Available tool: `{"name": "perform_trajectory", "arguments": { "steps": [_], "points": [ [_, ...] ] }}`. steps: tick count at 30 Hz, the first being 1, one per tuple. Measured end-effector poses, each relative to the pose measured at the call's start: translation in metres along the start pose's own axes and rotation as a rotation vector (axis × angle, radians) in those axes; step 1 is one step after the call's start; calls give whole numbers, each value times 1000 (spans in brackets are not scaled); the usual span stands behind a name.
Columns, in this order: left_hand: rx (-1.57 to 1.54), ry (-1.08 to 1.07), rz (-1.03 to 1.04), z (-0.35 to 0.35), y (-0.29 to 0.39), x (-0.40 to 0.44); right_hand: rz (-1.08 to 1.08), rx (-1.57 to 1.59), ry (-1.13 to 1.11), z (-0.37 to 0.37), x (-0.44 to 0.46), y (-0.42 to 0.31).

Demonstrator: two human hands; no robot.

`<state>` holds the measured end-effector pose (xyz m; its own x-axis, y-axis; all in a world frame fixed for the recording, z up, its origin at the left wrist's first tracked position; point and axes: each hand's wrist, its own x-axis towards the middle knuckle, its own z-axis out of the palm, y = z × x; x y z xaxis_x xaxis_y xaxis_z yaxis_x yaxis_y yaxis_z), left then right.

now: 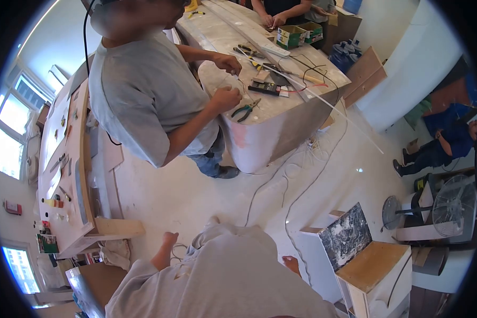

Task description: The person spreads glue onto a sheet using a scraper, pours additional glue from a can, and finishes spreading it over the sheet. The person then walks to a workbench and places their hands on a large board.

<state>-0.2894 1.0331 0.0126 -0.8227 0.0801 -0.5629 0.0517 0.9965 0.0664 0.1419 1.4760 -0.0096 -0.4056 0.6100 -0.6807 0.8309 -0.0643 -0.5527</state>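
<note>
My left hand (169, 238) hangs low at my side over the pale floor, apart from any object; its fingers are too small to make out. At my other side, my right hand (291, 263) shows only in part beside my grey shirt, near a cable (290, 233) running along the floor. Whether either hand is open or closed does not show. Ahead, a co-worker in a grey T-shirt (138, 90) works at a curved-end table (259, 140), both hands (227, 82) around something small and thin. Green-handled pliers (246, 109) lie near those hands.
More tools (249, 51), wires (315, 79) and green boxes (291, 37) are on the table, with another person's hands (273, 21) behind it. A long workbench (82, 159) stands left. A wooden box (376, 265) and fan (453, 204) stand right. Cables (259, 191) cross the floor.
</note>
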Motion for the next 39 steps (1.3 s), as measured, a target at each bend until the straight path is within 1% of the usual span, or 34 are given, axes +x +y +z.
{"name": "perform_trajectory", "arguments": {
  "steps": [2, 3, 6, 8, 9, 12, 14, 15, 18, 19, 21, 24, 27, 28, 30, 33, 35, 36, 37, 38, 39],
  "points": [
    [-110, 26, -67, -12, 8, -19, -88, -110, 23, -6, -1, -4],
    [-166, 36, -100, -16, 10, -25, -58, -66, 28, -5, -1, -4],
    [-96, 6, 5, -23, 20, -22, 13, 38, 45, -5, 8, -1],
    [-82, 47, 122, -27, 28, -15, 36, 75, 45, 2, 16, 7],
    [-73, 67, 180, -28, 30, -12, 12, 50, 44, 3, 17, 5],
    [171, 142, 465, -14, 24, 19, -47, -7, 38, 10, 11, -4],
    [204, 160, 533, -7, 18, 37, -76, -26, 29, 12, 1, -16],
    [219, 170, 567, -4, 18, 43, -55, 13, 43, 13, -9, -26],
    [69, 82, 434, -11, 18, 44, -117, -41, 106, 21, -30, -36],
    [29, 46, 355, -11, 16, 47, -83, 49, 118, 25, -36, -39],
    [-41, -29, 198, -11, 10, 51, -22, 112, 99, 29, -48, -43],
    [-185, -103, 35, -24, 2, 45, 59, 186, 79, 40, -63, -43],
    [-291, -110, -69, -24, -10, 50, 92, 227, 96, 53, -76, -47],
    [-89, -103, 107, -12, -27, 62, 95, 235, 104, 58, -78, -47],
    [317, -78, 450, 1, -52, 91, 52, 139, 103, 64, -81, -48],
    [-977, -155, -74, -12, -48, 80, 3, 22, 96, 68, -84, -53],
    [-656, -100, -20, -30, -38, 72, -8, -55, 113, 71, -85, -42],
    [-513, -58, -19, -37, -33, 66, -26, -110, 117, 79, -75, -16],
    [-436, -19, -65, -37, -28, 62, -79, -182, 99, 88, -44, 19],
    [-376, 28, -134, -37, -25, 63, -318, -536, -79, 117, 41, 149],
    [-316, 150, -160, -34, -27, 59, -246, -463, -52, 95, 27, 115]
  ]
}}
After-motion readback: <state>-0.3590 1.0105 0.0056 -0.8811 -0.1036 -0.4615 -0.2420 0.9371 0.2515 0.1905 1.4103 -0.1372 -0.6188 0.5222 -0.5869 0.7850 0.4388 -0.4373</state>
